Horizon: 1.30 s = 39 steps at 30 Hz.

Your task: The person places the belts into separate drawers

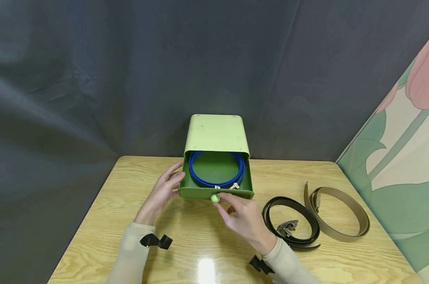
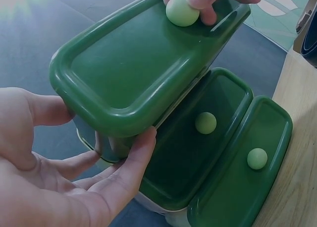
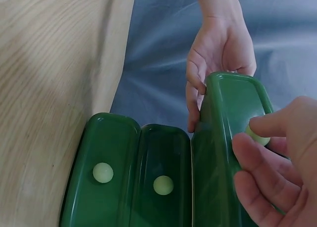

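Observation:
A green drawer [image 1: 214,193] stands pulled out of the top of a small pale-green cabinet [image 1: 217,132]. Inside it lies a coiled blue belt [image 1: 217,185] with metal ends at the front. My right hand [image 1: 248,221] pinches the drawer's round light-green knob [image 1: 215,198] between thumb and fingers. At the drawer's left side, my left hand [image 1: 161,193] touches the wall with fingers spread and fairly straight. In the left wrist view, its fingers [image 2: 141,152] lie along the drawer's side and lower edge.
Two lower drawers with round knobs, a middle drawer [image 2: 198,152] and a bottom drawer [image 2: 247,182], are closed. On the wooden table [image 1: 104,213] to the right lie a coiled black belt [image 1: 315,225] and a coiled tan belt [image 1: 356,211]. A dark curtain [image 1: 214,59] hangs behind.

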Available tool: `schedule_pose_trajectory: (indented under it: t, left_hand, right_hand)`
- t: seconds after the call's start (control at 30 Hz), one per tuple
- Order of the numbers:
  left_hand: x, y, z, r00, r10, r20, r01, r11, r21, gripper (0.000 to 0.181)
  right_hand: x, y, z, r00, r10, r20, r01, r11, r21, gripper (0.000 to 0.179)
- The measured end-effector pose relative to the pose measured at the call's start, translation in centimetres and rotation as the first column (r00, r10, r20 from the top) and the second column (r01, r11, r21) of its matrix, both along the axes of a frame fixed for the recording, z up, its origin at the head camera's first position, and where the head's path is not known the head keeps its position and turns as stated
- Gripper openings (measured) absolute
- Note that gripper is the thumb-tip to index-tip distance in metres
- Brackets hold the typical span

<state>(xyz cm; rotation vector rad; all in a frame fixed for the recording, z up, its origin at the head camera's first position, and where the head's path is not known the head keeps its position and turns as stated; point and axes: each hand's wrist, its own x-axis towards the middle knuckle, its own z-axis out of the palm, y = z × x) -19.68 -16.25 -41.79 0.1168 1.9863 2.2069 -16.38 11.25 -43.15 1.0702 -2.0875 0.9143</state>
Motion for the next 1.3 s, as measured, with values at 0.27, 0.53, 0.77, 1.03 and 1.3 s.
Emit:
schedule_pose_trajectory:
  t: [0.27, 0.53, 0.77, 1.03, 1.3]
  left_hand:
    - [-0.1, 0.4, 0.2, 1.0, 0.022, -0.009, -0.023, 1.0, -0.002, 0.064]
    - [-0.5, 1.1, -0.2, 0.995, 0.061, -0.075, -0.067, 0.995, -0.076, 0.062]
    - [-0.8, 1.3, -0.5, 0.996, 0.051, -0.067, -0.054, 0.998, -0.036, 0.063]
    - [-0.9, 1.3, -0.9, 0.995, 0.053, -0.089, -0.053, 0.999, 0.007, 0.058]
    - [-1.0, 1.5, -0.8, 0.996, 0.063, -0.068, -0.063, 0.998, 0.015, 0.058]
  right_hand:
    - [-0.2, 0.1, 0.1, 1.0, -0.012, -0.014, 0.012, 1.0, 0.015, 0.024]
    - [-0.2, 0.3, 0.2, 1.0, -0.018, -0.011, 0.019, 1.0, 0.007, 0.024]
    - [-0.4, 0.2, 0.3, 1.0, -0.013, -0.02, 0.013, 1.0, -0.016, 0.024]
    - [-0.5, 0.2, 0.6, 1.0, -0.017, -0.024, 0.017, 1.0, -0.021, 0.023]
    - [-0.4, 0.2, 0.7, 0.999, -0.032, -0.018, 0.031, 0.999, -0.028, 0.023]
